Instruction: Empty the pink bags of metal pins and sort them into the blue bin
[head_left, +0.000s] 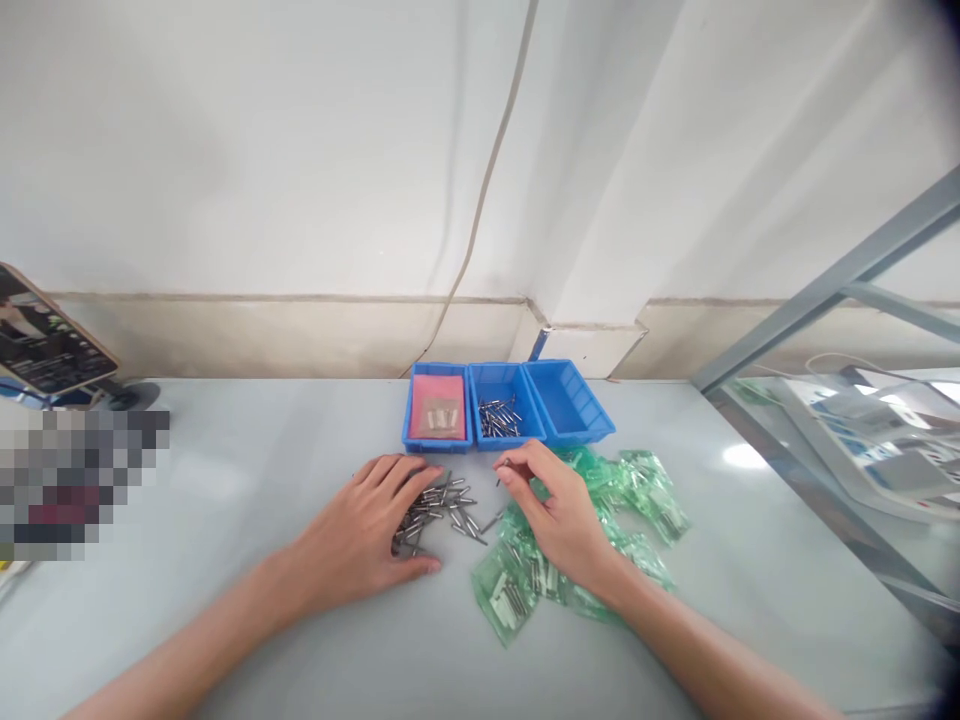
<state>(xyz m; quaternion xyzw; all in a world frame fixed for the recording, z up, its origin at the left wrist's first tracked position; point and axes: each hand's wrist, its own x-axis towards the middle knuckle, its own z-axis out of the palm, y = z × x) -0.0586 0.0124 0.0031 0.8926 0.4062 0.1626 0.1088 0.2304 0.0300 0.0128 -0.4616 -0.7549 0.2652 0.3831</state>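
My left hand [367, 520] rests on the grey table, curved around the left side of a loose pile of metal pins [454, 505]. Its fingers and thumb are apart, and part of the pile is hidden beneath them. With thumb and fingertips, my right hand [559, 510] pinches a small metal pin [499, 481] just right of the pile, in front of the blue bins. Under and beside that hand lie several green plastic bags [652, 495], some showing pins and white pieces inside. More pins [499, 418] lie in the middle blue bin [496, 378].
The left blue bin [407, 438] holds a pink sheet or bag [426, 388] and a clear bag of white pieces [441, 418]. A third blue bin [566, 400] stands at right. A phone [49, 335] on a stand is far left; a metal frame [825, 290] rises at right.
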